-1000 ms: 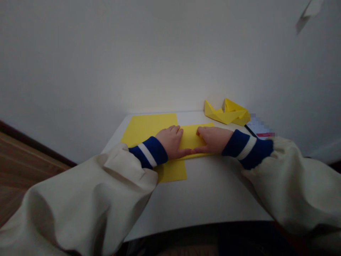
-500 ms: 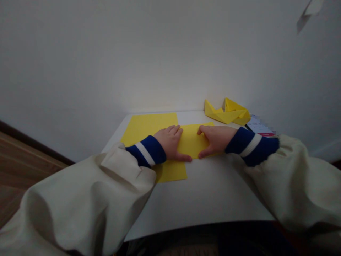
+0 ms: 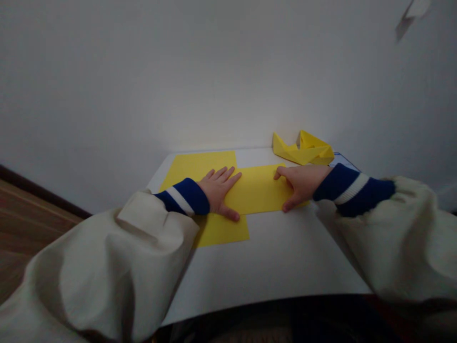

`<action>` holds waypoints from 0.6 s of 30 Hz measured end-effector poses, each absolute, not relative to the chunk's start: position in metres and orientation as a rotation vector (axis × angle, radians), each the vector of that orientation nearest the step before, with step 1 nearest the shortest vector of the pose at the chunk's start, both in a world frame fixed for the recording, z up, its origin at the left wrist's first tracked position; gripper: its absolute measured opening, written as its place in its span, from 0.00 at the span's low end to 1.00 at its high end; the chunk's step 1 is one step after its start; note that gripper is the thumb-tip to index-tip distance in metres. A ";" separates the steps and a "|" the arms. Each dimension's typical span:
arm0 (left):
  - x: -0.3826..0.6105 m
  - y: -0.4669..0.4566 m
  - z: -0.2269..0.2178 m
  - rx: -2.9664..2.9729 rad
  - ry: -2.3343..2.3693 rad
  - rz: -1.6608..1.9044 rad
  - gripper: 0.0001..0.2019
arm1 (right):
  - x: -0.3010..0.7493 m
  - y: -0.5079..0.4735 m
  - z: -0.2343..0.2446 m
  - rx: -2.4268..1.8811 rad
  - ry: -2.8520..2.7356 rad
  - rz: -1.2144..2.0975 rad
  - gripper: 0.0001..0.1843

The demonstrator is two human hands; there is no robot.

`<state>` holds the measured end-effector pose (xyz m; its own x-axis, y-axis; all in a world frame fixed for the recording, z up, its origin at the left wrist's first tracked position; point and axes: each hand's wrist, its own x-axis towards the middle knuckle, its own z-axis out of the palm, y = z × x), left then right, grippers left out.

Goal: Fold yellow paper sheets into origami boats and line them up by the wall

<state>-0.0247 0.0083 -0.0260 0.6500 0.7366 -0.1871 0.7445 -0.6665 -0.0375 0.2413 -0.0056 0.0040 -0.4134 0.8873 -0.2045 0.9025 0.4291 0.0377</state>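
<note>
A folded yellow paper (image 3: pixel 259 190) lies flat on the white table (image 3: pixel 278 257), partly over a larger yellow sheet (image 3: pixel 200 169). My left hand (image 3: pixel 218 190) rests flat on the folded paper's left end, fingers stretched and spread, thumb along its near edge. My right hand (image 3: pixel 302 183) presses the right end, fingers flat on the paper and thumb at the near edge. Both wrists wear blue cuffs with a white stripe under cream sleeves.
A folded yellow paper boat (image 3: pixel 303 148) stands at the table's back right, near the white wall. A light card or paper with a blue edge (image 3: pixel 343 161) peeks out behind my right cuff. Wooden floor (image 3: pixel 32 214) shows at the left.
Both hands have slid apart along the folded paper, the left going left and the right going right, uncovering its middle. The left fingers have spread out flat.
</note>
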 end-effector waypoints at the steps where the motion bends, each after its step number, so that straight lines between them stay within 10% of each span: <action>1: -0.025 0.009 -0.028 2.818 1.262 -0.286 0.61 | 0.241 -0.006 0.004 1.584 2.488 -0.111 0.50; 18: -0.004 0.004 -0.008 3.007 1.208 -0.059 0.27 | 0.228 -0.013 -0.003 1.374 2.984 0.017 0.31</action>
